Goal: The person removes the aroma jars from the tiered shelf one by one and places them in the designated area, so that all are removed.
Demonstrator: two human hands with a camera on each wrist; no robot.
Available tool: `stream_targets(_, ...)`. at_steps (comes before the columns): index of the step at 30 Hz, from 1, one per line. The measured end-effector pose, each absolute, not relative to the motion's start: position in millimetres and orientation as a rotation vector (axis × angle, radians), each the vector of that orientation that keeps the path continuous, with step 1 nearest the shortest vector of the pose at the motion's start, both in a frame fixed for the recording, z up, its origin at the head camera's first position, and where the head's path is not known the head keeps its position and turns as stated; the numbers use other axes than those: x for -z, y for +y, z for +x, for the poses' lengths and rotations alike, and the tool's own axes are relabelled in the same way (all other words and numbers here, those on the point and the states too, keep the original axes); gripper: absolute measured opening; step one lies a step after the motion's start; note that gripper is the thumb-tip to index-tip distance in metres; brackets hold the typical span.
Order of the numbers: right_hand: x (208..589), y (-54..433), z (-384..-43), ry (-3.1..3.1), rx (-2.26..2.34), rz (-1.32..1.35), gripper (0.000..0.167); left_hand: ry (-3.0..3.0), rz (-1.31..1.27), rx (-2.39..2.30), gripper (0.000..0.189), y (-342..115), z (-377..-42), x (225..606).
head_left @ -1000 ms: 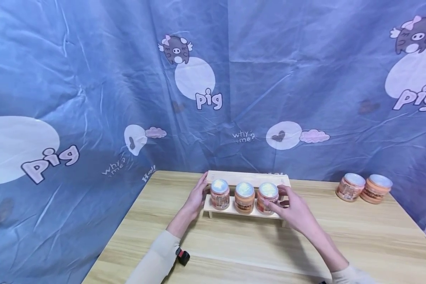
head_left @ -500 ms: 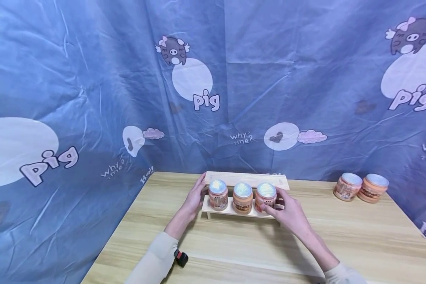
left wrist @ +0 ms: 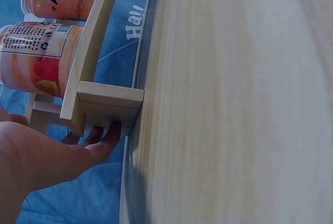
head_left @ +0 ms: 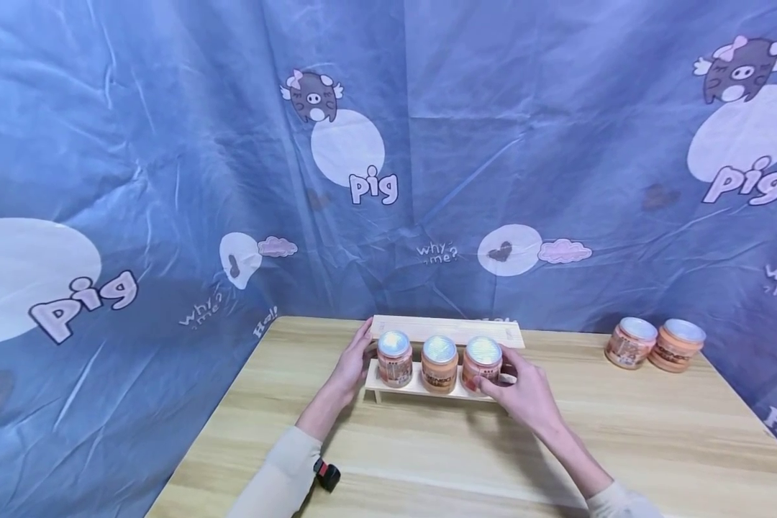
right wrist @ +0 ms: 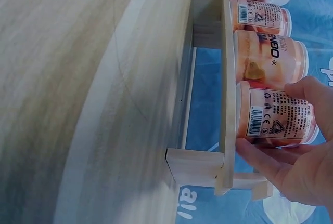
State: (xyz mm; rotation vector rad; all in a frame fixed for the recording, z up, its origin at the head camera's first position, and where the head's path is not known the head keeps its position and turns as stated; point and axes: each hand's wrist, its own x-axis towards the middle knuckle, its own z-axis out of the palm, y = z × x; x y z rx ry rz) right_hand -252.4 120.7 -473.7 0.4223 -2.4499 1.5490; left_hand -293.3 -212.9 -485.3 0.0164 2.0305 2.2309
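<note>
A small two-tier wooden rack (head_left: pixel 414 388) stands on the table, three pink-orange jars with silvery lids in a row on its lower shelf. My right hand (head_left: pixel 527 392) grips the right-hand jar (head_left: pixel 482 365), thumb on its front and fingers round its far right side. In the right wrist view this jar (right wrist: pixel 278 114) shows a label with a barcode. The middle jar (head_left: pixel 439 365) and the left jar (head_left: pixel 395 360) stand beside it. My left hand (head_left: pixel 351 365) rests at the rack's left end. In the left wrist view its fingertips (left wrist: pixel 112 133) touch the outer side panel.
Two more jars, one (head_left: pixel 631 344) and another (head_left: pixel 676 347), stand together at the table's back right. The rack's upper shelf (head_left: pixel 447 329) runs behind the row, near a blue printed cloth (head_left: pixel 337 237) hanging at the back. Wood-grain table (head_left: pixel 414 460) spreads in front.
The head view has shifted slightly. My right thumb has moved lower on the right jar, and more of its label faces forward. My left hand stays at the rack's end.
</note>
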Motion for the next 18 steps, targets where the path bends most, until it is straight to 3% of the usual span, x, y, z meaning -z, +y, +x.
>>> stream_targets(18,452,139,-249,-2.494,-1.507,0.355,0.074,2.016,0.016,-2.238,0.056,-215,-295,488)
